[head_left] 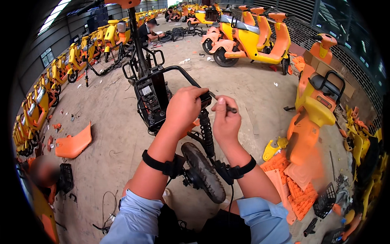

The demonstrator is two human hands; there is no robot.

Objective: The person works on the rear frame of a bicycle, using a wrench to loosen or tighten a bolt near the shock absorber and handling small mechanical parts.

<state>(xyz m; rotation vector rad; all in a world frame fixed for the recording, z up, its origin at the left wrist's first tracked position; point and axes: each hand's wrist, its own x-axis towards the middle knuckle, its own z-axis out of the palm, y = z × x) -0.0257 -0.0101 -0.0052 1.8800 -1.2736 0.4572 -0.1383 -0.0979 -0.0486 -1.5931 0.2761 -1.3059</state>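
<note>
Stripped black scooter frame (152,97), bare rear wheel (203,173)

The grey concrete floor (122,122) is wide and dusty, with small bits lying on it. Rows of yellow and orange scooters (61,69) stand along the dark left wall (48,36). A long bright roof light (55,14) shines above. On the right is a brick wall (302,36) with dark windows (329,16) over it.

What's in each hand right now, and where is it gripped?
Right hand pinches a thin dark tool near its middle. Left hand grips the rear of the stripped scooter frame.
</note>
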